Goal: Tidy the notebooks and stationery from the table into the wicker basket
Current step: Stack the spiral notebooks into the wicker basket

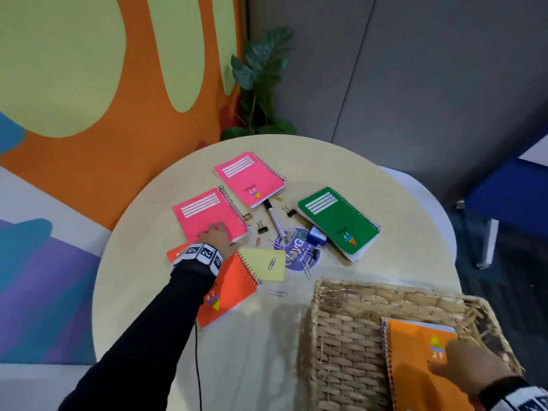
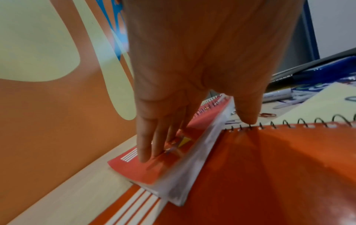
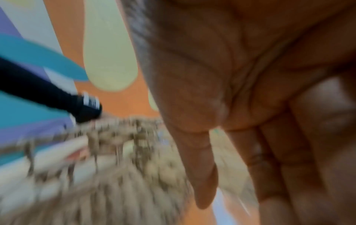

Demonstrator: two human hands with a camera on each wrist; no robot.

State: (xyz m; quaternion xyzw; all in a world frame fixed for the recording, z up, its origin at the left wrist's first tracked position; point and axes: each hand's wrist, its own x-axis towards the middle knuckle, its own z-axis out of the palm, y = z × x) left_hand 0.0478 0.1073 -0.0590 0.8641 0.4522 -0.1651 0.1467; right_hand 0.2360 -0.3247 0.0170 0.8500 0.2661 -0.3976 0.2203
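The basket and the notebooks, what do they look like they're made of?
The wicker basket looks like woven natural fibre, perhaps seagrass or straw: tan, matte strands, some fraying. The pink notebook under the left hand seems to have a smooth card cover, white paper pages and a metal wire spiral. The green notebook looks alike.

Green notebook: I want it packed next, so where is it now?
In the head view the green notebook lies on the table's far right, beside the blue sharpener, beyond the wicker basket.
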